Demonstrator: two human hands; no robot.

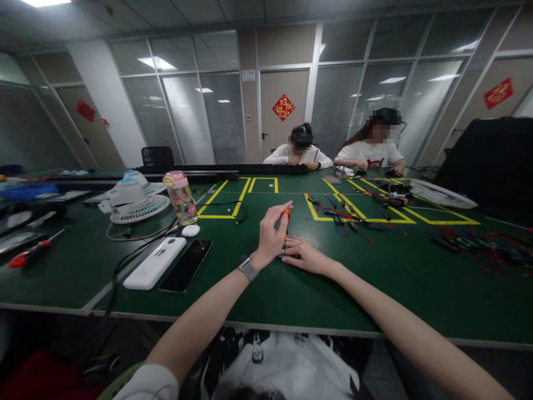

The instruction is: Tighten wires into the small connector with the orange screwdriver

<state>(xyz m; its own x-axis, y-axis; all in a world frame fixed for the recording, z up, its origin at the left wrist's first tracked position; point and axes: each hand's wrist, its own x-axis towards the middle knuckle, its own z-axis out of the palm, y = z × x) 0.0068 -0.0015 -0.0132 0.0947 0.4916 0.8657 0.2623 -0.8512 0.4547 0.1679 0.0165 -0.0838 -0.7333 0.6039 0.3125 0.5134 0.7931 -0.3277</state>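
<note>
My left hand (272,236), with a watch (249,269) on its wrist, is closed around a screwdriver (287,213). The orange handle shows between thumb and fingers, and the tool stands upright with its shaft pointing down to the table. Just right of the shaft, my right hand (307,256) lies low on the green table (258,303), its fingers closed around a small dark part (296,256). Most of that part is hidden under the fingers, so its kind does not show. The screwdriver's tip meets the area by these fingertips; exact contact cannot be made out.
Left of my hands lie a black phone (186,265), a white power bank (155,263), a small white case (191,230), a bottle (181,197) and white fans (139,200). Wire bundles (345,214) lie to the right. Two people (297,153) sit across the table.
</note>
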